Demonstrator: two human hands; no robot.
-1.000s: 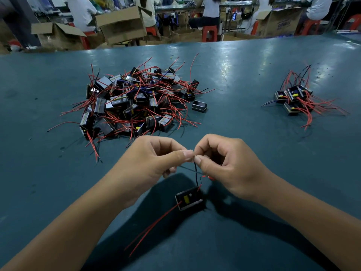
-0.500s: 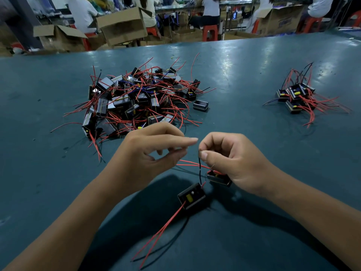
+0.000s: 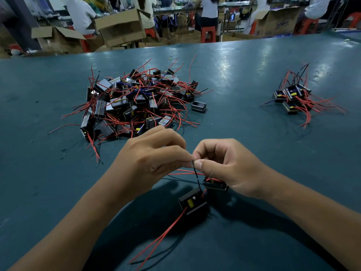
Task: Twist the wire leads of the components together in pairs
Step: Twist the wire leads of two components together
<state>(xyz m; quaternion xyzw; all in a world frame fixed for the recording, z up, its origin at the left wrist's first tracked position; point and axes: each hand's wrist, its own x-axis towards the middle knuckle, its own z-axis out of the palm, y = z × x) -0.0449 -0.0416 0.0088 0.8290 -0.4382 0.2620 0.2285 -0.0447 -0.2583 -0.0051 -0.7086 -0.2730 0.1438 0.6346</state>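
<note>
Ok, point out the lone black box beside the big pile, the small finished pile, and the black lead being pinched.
lone black box point(image 3: 198, 106): head view, top face.
small finished pile point(image 3: 293, 98): head view, middle component.
black lead point(image 3: 197, 176): head view, mid-length.

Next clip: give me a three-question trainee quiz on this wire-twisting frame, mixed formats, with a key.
1. True or false: both hands pinch the black lead where their fingertips meet.
2. Which pile holds more components? A) the large pile ahead of the left hand; B) the small pile on the far right.
3. Fill in: the component hanging below the hands trails long ___ leads toward the viewer.

Key: 1 true, the right hand pinches it too; 2 A; 3 red.
</note>
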